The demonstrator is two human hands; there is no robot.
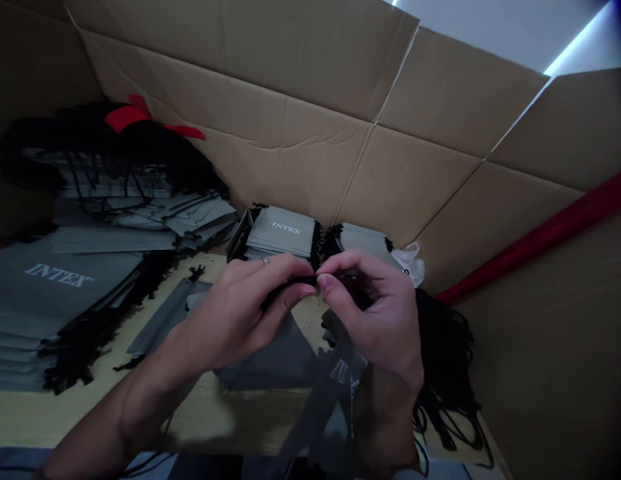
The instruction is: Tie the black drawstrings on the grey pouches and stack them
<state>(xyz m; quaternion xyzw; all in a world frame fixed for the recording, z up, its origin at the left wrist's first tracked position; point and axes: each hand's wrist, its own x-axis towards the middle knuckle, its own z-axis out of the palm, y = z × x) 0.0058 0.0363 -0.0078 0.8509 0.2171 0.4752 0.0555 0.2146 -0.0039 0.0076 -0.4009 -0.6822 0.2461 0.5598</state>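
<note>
My left hand (235,303) and my right hand (377,310) meet near the middle, thumbs and fingertips pinched together. Between them runs a short piece of black cord (305,281), gripped from both sides. Below my right hand hangs a grey fabric pouch (335,380) with white lettering, partly hidden by the wrist; whether the cord belongs to it I cannot tell. Under my left hand is another grey piece of fabric (277,360), close to the tabletop. A grey pouch with a black cord end (165,310) lies beside my left forearm.
Stacked grey INTEX pouches (60,287) cover the table's left side. Behind them is a corded pile with a red strip (127,119). Two more stacks, one an INTEX stack (283,230), stand against the cardboard wall (310,87). Black cords (443,360) lie at right, near a plastic bag (413,263).
</note>
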